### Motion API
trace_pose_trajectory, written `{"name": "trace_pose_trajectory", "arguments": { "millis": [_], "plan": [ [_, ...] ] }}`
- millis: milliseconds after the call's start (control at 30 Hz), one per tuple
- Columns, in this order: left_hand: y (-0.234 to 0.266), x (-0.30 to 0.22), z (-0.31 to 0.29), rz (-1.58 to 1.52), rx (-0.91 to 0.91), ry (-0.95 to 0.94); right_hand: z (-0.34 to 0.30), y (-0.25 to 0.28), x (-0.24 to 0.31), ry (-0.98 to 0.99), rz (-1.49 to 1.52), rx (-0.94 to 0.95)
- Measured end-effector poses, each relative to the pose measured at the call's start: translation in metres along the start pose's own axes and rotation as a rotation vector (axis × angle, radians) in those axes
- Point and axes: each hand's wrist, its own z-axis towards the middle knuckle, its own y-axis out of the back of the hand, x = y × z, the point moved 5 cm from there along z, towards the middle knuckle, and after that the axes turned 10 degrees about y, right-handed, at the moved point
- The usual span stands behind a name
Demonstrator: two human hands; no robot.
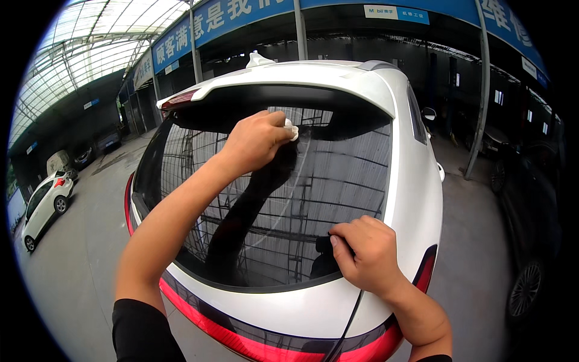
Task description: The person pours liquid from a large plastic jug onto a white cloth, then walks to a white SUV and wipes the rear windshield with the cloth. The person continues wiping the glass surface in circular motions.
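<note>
My left hand (256, 137) reaches up to the rear window (356, 175) of a white car. Its fingers are closed round a small crumpled white cloth (292, 130), which is at the glass near the top middle. From there a faint pale streak (286, 208) curves down the dark pane. Lower down, by the window's bottom right corner, my right hand (369, 253) is curled with the thumb against the fingers. Whatever it may hold is hidden. Dark reflections of both hands show in the glass.
A white spoiler (289, 75) overhangs the window's top edge. Below runs a red tail-light strip (235, 335). Another white car (45, 202) is parked at far left, and a dark car (531, 241) stands close on the right. Metal posts (482, 90) support the workshop roof.
</note>
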Motion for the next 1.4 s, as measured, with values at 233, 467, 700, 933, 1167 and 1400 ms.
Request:
{"name": "trace_pose_trajectory", "arguments": {
  "millis": [233,467,700,933,1167,1400],
  "plan": [
    [0.004,0.013,0.004,0.092,0.027,0.034,-0.002,-0.003,0.002,0.012,-0.020,-0.019],
    [0.011,0.004,-0.027,-0.006,0.061,0.031,-0.004,-0.003,0.001,0.021,-0.031,-0.072],
    [0.019,0.001,-0.016,0.088,0.085,0.030,-0.005,-0.001,-0.001,-0.002,-0.066,-0.080],
    [0.020,0.006,-0.035,0.043,0.063,0.010,-0.002,0.001,0.001,-0.010,-0.062,-0.110],
    [0.019,0.003,-0.032,0.136,0.143,0.023,-0.004,0.000,0.003,-0.027,-0.028,-0.115],
    [0.021,0.019,-0.039,0.101,0.157,0.193,-0.008,-0.002,0.002,-0.025,-0.030,-0.125]
  ]
}}
